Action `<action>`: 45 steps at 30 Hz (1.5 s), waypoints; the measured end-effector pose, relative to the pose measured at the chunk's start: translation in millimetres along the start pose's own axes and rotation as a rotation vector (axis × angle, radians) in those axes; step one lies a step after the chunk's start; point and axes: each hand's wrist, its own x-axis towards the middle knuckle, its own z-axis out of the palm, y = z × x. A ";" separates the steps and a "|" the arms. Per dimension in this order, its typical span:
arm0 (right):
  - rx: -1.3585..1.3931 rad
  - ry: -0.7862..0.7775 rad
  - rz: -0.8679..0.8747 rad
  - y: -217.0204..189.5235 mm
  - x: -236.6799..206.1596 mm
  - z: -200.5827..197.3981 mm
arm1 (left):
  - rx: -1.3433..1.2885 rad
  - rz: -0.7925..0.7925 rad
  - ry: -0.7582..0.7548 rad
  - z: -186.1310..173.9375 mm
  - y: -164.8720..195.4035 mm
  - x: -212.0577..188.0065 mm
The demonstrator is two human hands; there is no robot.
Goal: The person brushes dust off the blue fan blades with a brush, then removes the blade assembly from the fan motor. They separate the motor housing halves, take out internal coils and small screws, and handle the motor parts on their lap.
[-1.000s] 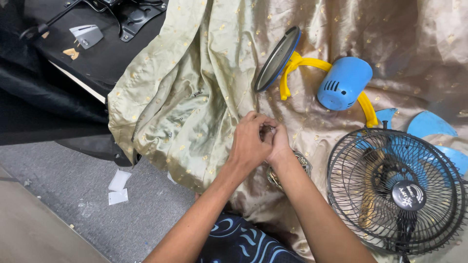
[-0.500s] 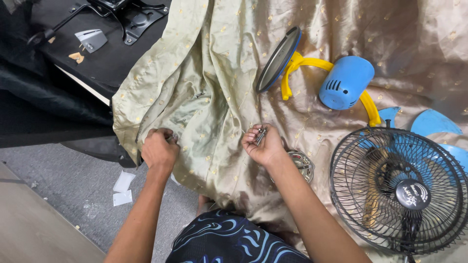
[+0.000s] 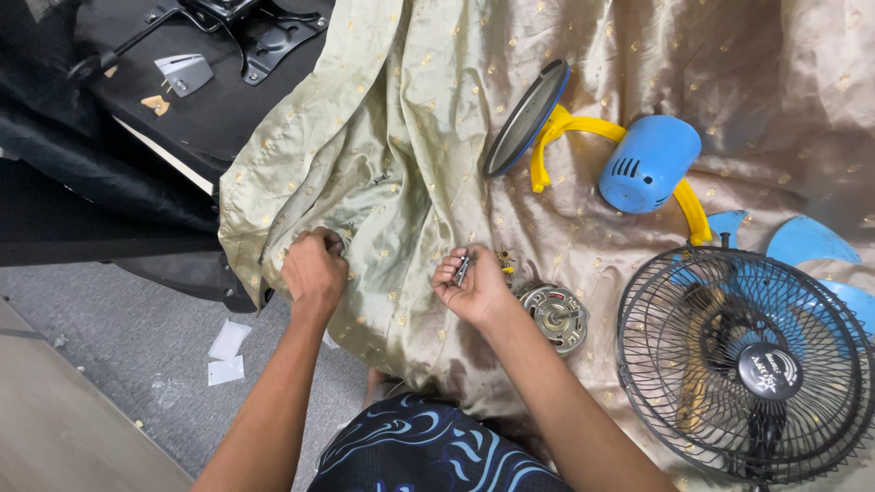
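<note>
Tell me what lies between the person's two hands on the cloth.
In the head view, only the rumpled pale green cloth lies between the left hand and the right hand, which holds small metal parts; nothing else rests there.

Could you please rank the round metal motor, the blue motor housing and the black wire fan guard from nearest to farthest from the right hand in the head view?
From the right hand:
1. Round metal motor, just beside its wrist.
2. Blue motor housing, up and right on the cloth.
3. Black wire fan guard, far right.
</note>
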 end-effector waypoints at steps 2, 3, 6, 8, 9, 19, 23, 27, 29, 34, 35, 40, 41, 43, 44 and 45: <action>-0.015 0.001 -0.010 -0.8 -0.9 2.1 | -0.038 -0.013 0.009 -4.4 7.6 1.0; -0.018 0.005 -0.013 -1.5 -0.9 2.8 | -0.072 -0.023 0.020 -6.9 14.8 0.0; -0.032 0.037 -0.041 -5.2 2.9 3.8 | -0.266 0.079 0.026 -16.5 48.1 -12.2; -0.072 0.055 -0.072 -9.7 8.3 3.0 | -0.423 0.194 -0.056 -17.2 79.7 -29.6; -0.107 0.057 -0.090 -12.6 11.4 2.1 | -0.498 0.255 -0.132 -16.1 95.6 -42.5; -0.094 -0.107 -0.111 -34.5 15.7 0.5 | -0.633 0.389 -0.076 -16.6 127.3 -46.0; 0.015 -0.052 -0.115 -46.6 -7.4 12.1 | -0.276 0.216 0.157 -15.9 77.7 10.9; -0.059 -0.076 -0.162 -80.7 -34.0 24.1 | -0.047 0.094 0.007 -10.3 41.9 33.0; -0.115 -0.023 -0.236 -105.0 -44.9 23.1 | -0.016 0.058 -0.123 -8.7 39.2 31.5; -0.461 0.197 -0.419 -155.7 -45.2 7.7 | -0.049 0.113 -0.084 -4.7 41.2 18.5; -0.501 0.229 -0.408 -160.4 -42.6 2.6 | -0.050 0.148 -0.057 -4.8 42.0 16.5; -0.765 0.250 -0.328 -172.2 -43.0 -15.9 | -0.202 0.089 0.091 -11.4 58.1 13.3; -0.814 0.271 -0.353 -172.9 -45.4 -17.4 | -0.248 0.081 0.117 -12.4 67.6 12.7; -0.905 0.313 -0.403 -173.7 -54.0 -19.1 | -0.533 0.121 0.100 -8.2 96.1 5.2; -0.923 0.304 -0.422 -172.6 -59.5 -20.4 | -0.624 0.150 0.015 -2.4 112.9 -4.0; -0.945 0.292 -0.441 -171.1 -64.3 -20.5 | -0.715 0.176 -0.067 4.0 129.5 -13.4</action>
